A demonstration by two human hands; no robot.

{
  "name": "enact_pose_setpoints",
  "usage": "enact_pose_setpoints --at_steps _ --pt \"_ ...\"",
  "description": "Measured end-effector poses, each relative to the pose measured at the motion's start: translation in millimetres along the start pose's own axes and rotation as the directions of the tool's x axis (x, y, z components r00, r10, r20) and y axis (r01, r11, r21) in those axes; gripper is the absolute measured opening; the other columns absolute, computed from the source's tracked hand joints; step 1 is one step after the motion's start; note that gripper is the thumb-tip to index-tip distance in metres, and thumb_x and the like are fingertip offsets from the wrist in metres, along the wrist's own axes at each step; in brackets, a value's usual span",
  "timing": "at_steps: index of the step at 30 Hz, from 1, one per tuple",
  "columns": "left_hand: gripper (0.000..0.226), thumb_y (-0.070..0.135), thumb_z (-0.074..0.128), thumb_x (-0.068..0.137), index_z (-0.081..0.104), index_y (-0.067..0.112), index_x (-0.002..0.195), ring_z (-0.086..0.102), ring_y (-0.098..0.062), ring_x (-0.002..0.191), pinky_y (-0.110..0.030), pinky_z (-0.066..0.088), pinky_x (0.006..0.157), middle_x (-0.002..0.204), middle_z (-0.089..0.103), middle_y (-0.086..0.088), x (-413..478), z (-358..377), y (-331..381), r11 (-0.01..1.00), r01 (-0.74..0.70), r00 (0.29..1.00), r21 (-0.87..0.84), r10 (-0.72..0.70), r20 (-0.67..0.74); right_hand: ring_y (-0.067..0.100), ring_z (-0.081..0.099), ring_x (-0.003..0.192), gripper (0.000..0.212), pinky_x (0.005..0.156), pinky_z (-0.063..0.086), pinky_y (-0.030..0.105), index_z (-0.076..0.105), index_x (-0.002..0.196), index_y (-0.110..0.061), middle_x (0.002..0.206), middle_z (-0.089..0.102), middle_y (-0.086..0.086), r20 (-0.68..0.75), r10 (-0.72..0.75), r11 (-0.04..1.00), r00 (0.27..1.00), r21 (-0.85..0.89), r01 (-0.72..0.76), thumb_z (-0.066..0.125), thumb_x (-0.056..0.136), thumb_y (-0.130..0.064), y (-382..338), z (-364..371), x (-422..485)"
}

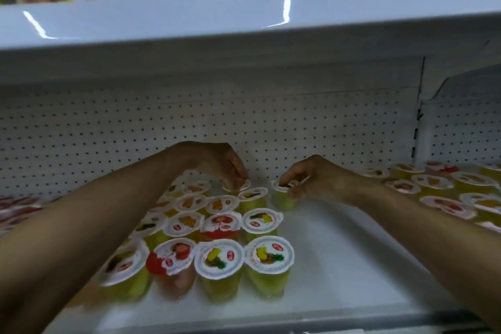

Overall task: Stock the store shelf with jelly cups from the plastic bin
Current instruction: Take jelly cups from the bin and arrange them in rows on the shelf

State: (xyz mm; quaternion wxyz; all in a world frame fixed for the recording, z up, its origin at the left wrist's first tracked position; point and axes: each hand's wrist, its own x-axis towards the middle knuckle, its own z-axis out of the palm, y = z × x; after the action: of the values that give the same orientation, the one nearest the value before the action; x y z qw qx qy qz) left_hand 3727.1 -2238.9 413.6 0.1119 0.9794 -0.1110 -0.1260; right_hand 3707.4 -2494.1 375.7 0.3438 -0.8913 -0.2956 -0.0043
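Both my arms reach deep into the white shelf (339,252). My left hand (217,164) pinches the lid of a jelly cup (244,186) at the back of a block of several jelly cups (219,230) standing in rows. My right hand (311,179) grips a yellow jelly cup (283,198) by its lid, just right of the block's back row, with the cup touching the shelf floor. The cups are clear, filled with yellow or red jelly, with white printed lids. The plastic bin is out of view.
Another group of jelly cups (444,190) covers the shelf at the far right, and red-lidded cups (16,209) lie at the far left. A pegboard back wall (189,122) stands behind. An upper shelf (244,16) with food packages hangs overhead.
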Motion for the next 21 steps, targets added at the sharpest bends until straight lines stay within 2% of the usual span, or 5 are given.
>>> enact_pose_setpoints --at_steps 3,6,10,14,21 --pt "0.043 0.033 0.084 0.072 0.071 0.034 0.114 0.065 -0.004 0.103 -0.027 0.052 0.096 0.109 0.071 0.014 -23.3 -0.4 -1.8 0.997 0.061 0.997 -0.05 -0.063 -0.04 0.011 0.063 0.099 0.028 0.084 0.05 0.018 0.074 0.107 -0.012 0.109 0.07 0.004 0.022 -0.034 0.999 0.999 0.041 0.033 0.075 0.08 -0.006 -5.0 8.9 13.3" --pt "0.042 0.026 0.079 0.08 0.068 0.03 0.12 0.06 0.001 0.101 -0.013 0.046 0.084 0.114 0.068 0.013 -32.2 -0.9 -6.2 0.998 0.039 0.995 -0.042 -0.043 -0.089 -0.001 0.06 0.093 0.027 0.077 0.048 0.007 0.073 0.108 -0.012 0.111 0.069 0.001 0.054 -0.041 0.997 0.998 0.07 0.037 0.073 0.082 -0.006 -7.9 14.5 23.2" --pt "0.038 0.026 0.077 0.082 0.069 0.024 0.119 0.062 0.005 0.089 -0.002 0.044 0.066 0.104 0.07 0.012 -37.9 0.7 -11.4 0.995 0.037 0.993 -0.091 -0.047 -0.112 0.005 0.061 0.105 0.023 0.094 0.051 0.024 0.075 0.104 -0.02 0.111 0.068 -0.006 0.084 -0.027 0.992 0.996 0.125 0.016 0.076 0.081 -0.013 -9.2 18.2 30.3" --pt "0.031 0.032 0.074 0.084 0.069 0.023 0.114 0.064 -0.005 0.095 -0.015 0.049 0.079 0.104 0.071 0.008 -40.9 5.4 -12.4 0.998 0.047 0.989 -0.039 -0.052 -0.139 0.007 0.063 0.102 0.025 0.093 0.053 0.027 0.075 0.104 -0.023 0.11 0.069 -0.008 0.079 -0.02 0.996 0.997 0.084 0.014 0.074 0.082 -0.014 -13.9 23.5 37.7" --pt "0.029 0.02 0.065 0.092 0.067 0.019 0.121 0.063 -0.011 0.107 -0.025 0.05 0.097 0.116 0.069 0.005 -39.6 9.1 -10.6 0.995 -0.01 0.987 -0.096 -0.005 -0.159 0.016 0.069 0.096 0.018 0.093 0.054 0.031 0.074 0.103 -0.013 0.103 0.074 0.005 0.061 0.088 0.934 0.994 0.342 -0.104 0.069 0.086 -0.007 -21.0 37.2 39.9"
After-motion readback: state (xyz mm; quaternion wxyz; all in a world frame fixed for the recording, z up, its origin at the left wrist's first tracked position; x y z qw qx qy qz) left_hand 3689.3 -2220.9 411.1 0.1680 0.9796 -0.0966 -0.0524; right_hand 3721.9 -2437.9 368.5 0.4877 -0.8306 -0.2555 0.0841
